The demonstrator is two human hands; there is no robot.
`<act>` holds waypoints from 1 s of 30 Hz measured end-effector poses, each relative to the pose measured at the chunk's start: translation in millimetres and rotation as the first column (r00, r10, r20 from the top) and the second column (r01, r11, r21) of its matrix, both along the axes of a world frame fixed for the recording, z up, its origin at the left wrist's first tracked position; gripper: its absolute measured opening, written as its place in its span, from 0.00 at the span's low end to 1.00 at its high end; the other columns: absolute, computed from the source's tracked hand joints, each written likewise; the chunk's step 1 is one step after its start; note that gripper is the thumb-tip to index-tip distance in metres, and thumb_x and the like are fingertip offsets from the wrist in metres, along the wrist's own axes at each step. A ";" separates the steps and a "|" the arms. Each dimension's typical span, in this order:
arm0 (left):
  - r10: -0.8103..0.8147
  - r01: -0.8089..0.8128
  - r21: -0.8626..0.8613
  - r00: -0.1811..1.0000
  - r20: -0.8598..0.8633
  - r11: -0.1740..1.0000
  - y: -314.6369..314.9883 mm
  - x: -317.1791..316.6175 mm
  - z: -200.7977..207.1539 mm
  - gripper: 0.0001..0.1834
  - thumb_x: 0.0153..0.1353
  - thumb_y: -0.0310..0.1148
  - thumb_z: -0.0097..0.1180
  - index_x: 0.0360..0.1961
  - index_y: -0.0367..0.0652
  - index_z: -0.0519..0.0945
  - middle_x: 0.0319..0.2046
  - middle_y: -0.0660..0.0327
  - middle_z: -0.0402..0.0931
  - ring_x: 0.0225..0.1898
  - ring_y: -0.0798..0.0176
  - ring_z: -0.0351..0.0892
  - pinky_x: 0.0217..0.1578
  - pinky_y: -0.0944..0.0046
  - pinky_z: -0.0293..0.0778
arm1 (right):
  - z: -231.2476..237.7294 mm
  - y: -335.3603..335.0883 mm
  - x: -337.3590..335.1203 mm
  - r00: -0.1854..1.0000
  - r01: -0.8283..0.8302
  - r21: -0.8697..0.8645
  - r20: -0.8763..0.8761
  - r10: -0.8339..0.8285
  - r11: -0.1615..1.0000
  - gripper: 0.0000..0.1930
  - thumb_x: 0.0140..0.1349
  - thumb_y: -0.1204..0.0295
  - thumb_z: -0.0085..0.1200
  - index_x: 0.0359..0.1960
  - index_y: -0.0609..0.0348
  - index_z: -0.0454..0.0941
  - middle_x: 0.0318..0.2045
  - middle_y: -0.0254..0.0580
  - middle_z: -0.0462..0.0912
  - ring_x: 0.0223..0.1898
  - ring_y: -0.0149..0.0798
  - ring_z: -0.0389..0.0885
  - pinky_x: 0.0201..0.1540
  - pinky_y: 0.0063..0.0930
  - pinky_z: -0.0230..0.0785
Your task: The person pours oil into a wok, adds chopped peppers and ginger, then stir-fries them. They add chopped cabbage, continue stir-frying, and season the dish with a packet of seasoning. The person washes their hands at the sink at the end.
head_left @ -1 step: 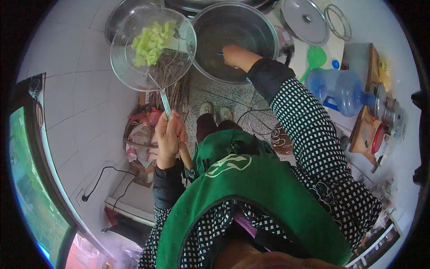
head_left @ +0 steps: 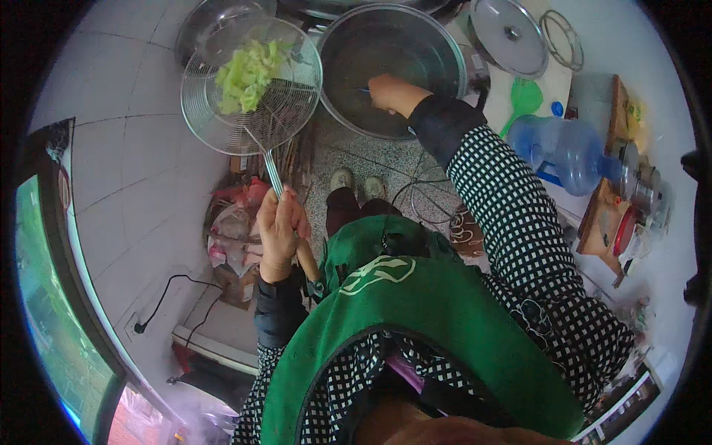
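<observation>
A large round wire skimmer point(head_left: 222, 127) hangs at the far left, with chopped pale-green vegetable pieces point(head_left: 251, 74) heaped in its mesh. My left hand point(head_left: 280, 230) is closed around its handle, and the handle's wooden end sticks out below my palm. To the right of the skimmer stands a wide metal pot point(head_left: 337, 107) that looks dark inside. Over the pot's near part, my right hand point(head_left: 394, 94) is closed on a slim blue thing point(head_left: 363, 90). Most of that thing is hidden by the fingers, so I cannot tell its kind.
A metal bowl point(head_left: 194, 41) lies partly behind the skimmer. Right of the pot are a pot lid point(head_left: 504, 52), a green plastic spoon point(head_left: 523, 98) and a large blue water bottle point(head_left: 567, 152) on its side. Plastic bags point(head_left: 233, 222) and sticks lie below the skimmer.
Very little differs. The skimmer sits slightly further left in the view and the pot slightly further right. Both hands keep their hold.
</observation>
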State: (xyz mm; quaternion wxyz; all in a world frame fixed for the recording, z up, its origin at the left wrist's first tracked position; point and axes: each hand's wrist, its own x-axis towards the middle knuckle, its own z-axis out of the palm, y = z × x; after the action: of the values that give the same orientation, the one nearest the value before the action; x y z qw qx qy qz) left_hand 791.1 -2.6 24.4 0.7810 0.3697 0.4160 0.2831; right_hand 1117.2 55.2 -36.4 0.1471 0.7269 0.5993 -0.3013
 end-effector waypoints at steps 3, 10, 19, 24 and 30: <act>0.058 -0.056 -0.056 0.998 0.024 0.997 -10.8 -12.6 -4.6 0.08 0.70 0.35 0.39 0.37 0.43 0.67 0.13 0.70 0.54 0.11 0.74 0.58 0.10 0.73 0.59 | -11.4 6.0 1.6 0.991 -0.130 -0.080 0.018 0.132 0.988 0.10 0.52 0.72 0.54 0.32 0.69 0.79 0.34 0.55 0.81 0.37 0.51 0.81 0.34 0.43 0.72; 0.154 -0.134 -0.182 0.983 0.097 0.974 1.4 -52.0 -19.4 0.08 0.69 0.35 0.39 0.38 0.43 0.66 0.13 0.69 0.56 0.10 0.73 0.57 0.10 0.72 0.59 | -50.4 31.1 -7.9 0.981 -0.113 -0.121 0.142 0.130 0.986 0.10 0.51 0.71 0.56 0.29 0.68 0.79 0.31 0.53 0.81 0.32 0.48 0.80 0.32 0.41 0.72; 0.057 -0.036 -0.137 0.986 0.154 0.990 10.0 -57.3 -27.7 0.09 0.69 0.36 0.40 0.37 0.40 0.66 0.12 0.68 0.57 0.10 0.73 0.59 0.11 0.72 0.60 | -71.0 50.3 -12.0 0.976 0.017 -0.127 0.218 0.011 0.992 0.10 0.48 0.70 0.59 0.25 0.67 0.79 0.28 0.50 0.81 0.27 0.46 0.80 0.29 0.38 0.71; -0.079 0.104 -0.117 0.976 0.201 0.988 23.4 -51.1 -37.1 0.09 0.69 0.34 0.39 0.38 0.39 0.65 0.13 0.68 0.58 0.10 0.72 0.60 0.11 0.71 0.61 | -13.6 50.6 0.6 0.965 0.259 -0.083 0.067 -0.254 0.962 0.10 0.47 0.69 0.61 0.23 0.66 0.79 0.26 0.49 0.82 0.24 0.44 0.80 0.27 0.37 0.71; -0.178 0.220 -0.141 0.948 0.263 0.965 40.2 -33.3 -50.1 0.10 0.70 0.35 0.38 0.38 0.39 0.65 0.13 0.67 0.59 0.10 0.71 0.61 0.10 0.70 0.62 | 88.9 40.2 -0.4 0.660 0.669 0.040 -0.491 -0.568 0.742 0.06 0.47 0.76 0.58 0.21 0.63 0.73 0.23 0.43 0.80 0.14 0.30 0.74 0.22 0.24 0.67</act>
State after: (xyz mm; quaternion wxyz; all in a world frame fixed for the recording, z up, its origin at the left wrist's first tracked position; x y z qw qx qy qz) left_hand 757.8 37.6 -25.7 0.8800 0.3043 0.2978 0.2104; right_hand 1116.8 95.5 52.5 -0.1875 0.8091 0.3605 -0.4247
